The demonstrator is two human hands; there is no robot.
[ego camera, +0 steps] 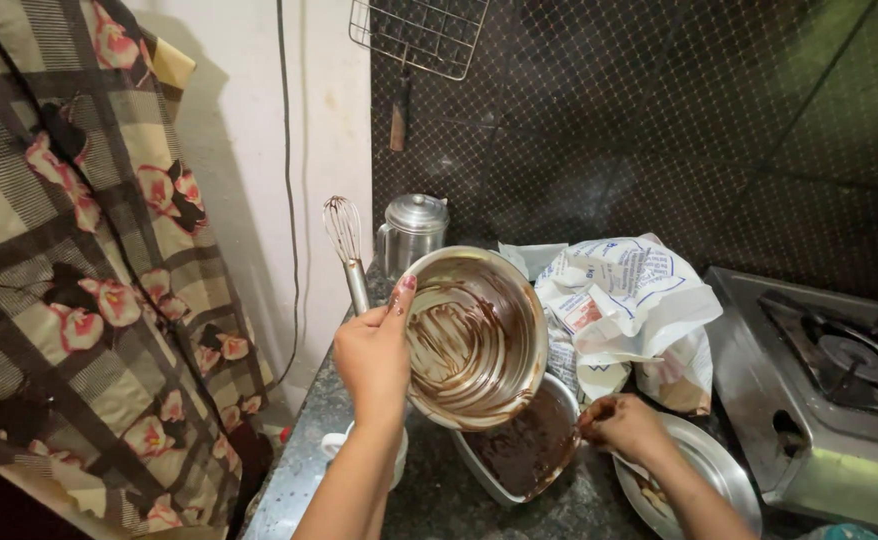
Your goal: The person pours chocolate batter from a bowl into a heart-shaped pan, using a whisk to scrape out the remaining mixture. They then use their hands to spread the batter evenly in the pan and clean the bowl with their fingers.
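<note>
Left hand: fingers clamped on the rim of the steel bowl, thumb inside, tipped steeply so the batter runs out.
Bowl: held above the pan, lip over it, smeared brown inside.
Right hand: fingers curled together at the pan's edge, smeared brown, likely steadying it.
Pan: on the counter, holding batter.
Whisk: upright behind, out of the way.
Stove: right, apart.

A speckled grey stone counter is carrying everything. A lidded steel canister is standing at its far left, crumpled white printed bags are lying mid-counter, a batter-filled pan and a steel plate are sitting near, and a steel gas stove is sitting right.
</note>
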